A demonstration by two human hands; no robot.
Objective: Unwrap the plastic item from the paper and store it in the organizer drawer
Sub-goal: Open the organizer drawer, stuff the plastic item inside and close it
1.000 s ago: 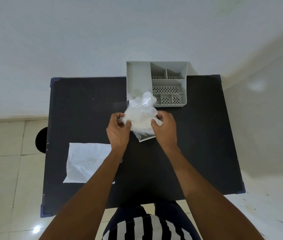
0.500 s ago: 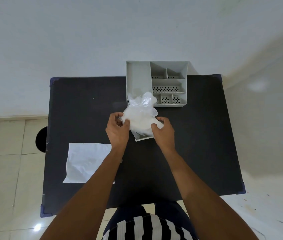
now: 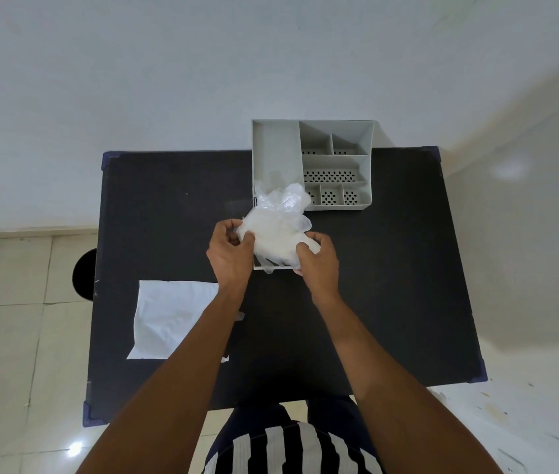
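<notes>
Looking from the left, we see a white sheet of paper (image 3: 168, 319) lying flat on the black table (image 3: 408, 302), near the left edge. It lies well apart from the plastic. Our left arm crosses over its right corner.

Next comes our left hand (image 3: 230, 251). Its fingers pinch the left side of a bunch of thin, clear plastic (image 3: 278, 234). The plastic is crumpled and puffy, and we hold it up over the open drawer (image 3: 273, 267). Only the front edge of the drawer peeks out below the plastic.

Then comes our right hand (image 3: 317, 261). It grips the right side of the same plastic, with the thumb on top.

Behind our hands stands the gray organizer (image 3: 370, 165) at the far edge of the table. It has one long slot on the left and smaller slots with little holes on the right. The top of the plastic covers the near left corner of the organizer.
</notes>
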